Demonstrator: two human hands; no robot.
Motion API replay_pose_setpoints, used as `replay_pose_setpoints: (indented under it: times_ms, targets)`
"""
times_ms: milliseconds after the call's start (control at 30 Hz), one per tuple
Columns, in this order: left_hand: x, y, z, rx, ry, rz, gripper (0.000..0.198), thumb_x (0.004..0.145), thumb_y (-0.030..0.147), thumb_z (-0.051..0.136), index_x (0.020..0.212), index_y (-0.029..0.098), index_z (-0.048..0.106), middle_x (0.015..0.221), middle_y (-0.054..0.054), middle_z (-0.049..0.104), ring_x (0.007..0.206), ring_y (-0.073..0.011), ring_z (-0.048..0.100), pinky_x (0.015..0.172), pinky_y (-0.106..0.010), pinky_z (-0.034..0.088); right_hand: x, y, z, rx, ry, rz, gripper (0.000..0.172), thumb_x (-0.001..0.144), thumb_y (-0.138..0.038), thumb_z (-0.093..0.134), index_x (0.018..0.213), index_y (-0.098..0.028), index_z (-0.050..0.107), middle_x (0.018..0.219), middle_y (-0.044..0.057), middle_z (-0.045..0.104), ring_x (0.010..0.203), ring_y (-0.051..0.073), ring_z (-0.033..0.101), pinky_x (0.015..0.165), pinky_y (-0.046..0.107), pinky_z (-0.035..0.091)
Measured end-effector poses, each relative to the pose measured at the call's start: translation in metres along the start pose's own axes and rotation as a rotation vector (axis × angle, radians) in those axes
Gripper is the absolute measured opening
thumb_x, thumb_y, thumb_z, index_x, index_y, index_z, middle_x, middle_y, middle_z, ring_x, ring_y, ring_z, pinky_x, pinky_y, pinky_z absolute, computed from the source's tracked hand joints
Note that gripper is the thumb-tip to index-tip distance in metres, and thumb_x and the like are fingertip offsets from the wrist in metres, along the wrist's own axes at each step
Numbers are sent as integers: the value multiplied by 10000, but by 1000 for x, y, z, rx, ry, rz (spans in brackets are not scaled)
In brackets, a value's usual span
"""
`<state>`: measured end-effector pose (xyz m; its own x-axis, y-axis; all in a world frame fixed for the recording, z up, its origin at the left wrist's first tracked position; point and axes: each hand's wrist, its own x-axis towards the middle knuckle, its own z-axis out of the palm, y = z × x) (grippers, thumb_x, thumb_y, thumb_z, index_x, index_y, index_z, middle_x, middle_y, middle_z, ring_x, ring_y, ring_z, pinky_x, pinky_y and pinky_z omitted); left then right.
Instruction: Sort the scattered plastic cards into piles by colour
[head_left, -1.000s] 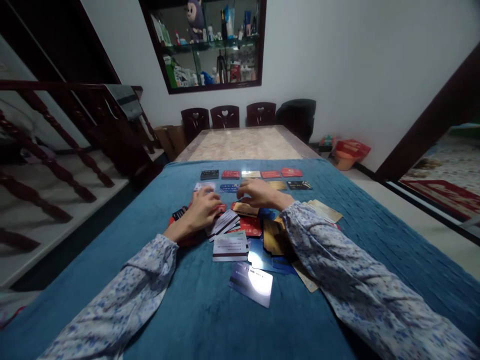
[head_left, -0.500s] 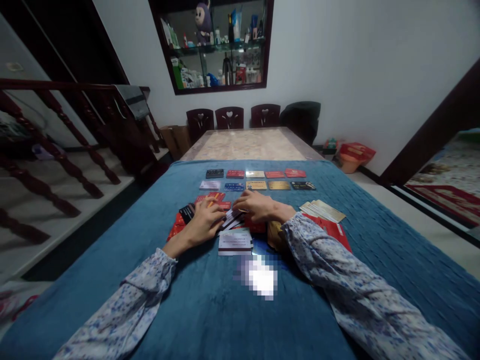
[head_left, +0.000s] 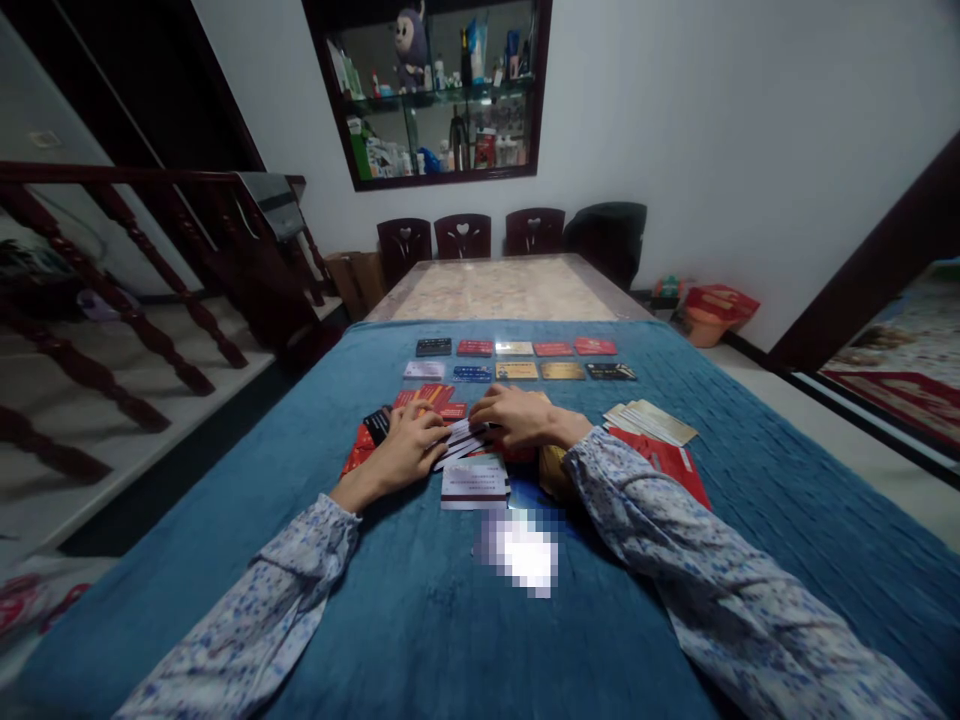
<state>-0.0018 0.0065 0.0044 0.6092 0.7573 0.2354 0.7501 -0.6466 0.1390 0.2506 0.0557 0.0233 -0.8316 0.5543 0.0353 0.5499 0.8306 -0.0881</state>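
Observation:
Between my two hands lie white cards with dark stripes (head_left: 463,438), slanted and overlapping. My left hand (head_left: 409,447) has its thumb and bent fingers closed at their left end. At their right end, my right hand (head_left: 517,415) reaches over with curled fingertips, partly hidden from view. Just in front of them, nearer me, a white card with printed lines (head_left: 474,482) lies flat. Red cards (head_left: 431,398) spread beyond my left fingers, with a black card (head_left: 376,424) beside that hand. Gold packaging (head_left: 553,470) shows under my right wrist.
Two rows of cards (head_left: 516,370) stretch across the blue cloth (head_left: 405,610) farther off. At right are fanned pale gold cards (head_left: 654,421) and a red packet (head_left: 675,465). A blurred bright patch (head_left: 525,555) lies close by. Chairs (head_left: 463,238) stand behind the table.
The whole view has shifted slightly, so everything appears a little farther right. Both hands stay at the striped cards, with only small finger movement.

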Motion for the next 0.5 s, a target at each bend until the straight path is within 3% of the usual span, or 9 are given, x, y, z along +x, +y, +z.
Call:
replay_pose_setpoints:
  times_ms: [333,500]
  targets:
    - [-3,-2,-2,-31,-14,-12,284,948,349,659,1191,264,776,1183,-101,732,1281,-349,489,1108,-624,353,5,3,9,-1,39,12,348,882,-255,705,1225,-227,756,1304,132,709,1135,312,521,863,406,424]
    - [-1,-3,-1,-41,-15,-14,246,947,331,650,1132,237,783,1163,-104,737,1220,-329,524,1060,-572,406,9,10,19,-11,57,6,358,879,-252,702,1233,-230,751,1299,121,706,1109,292,521,873,406,430]
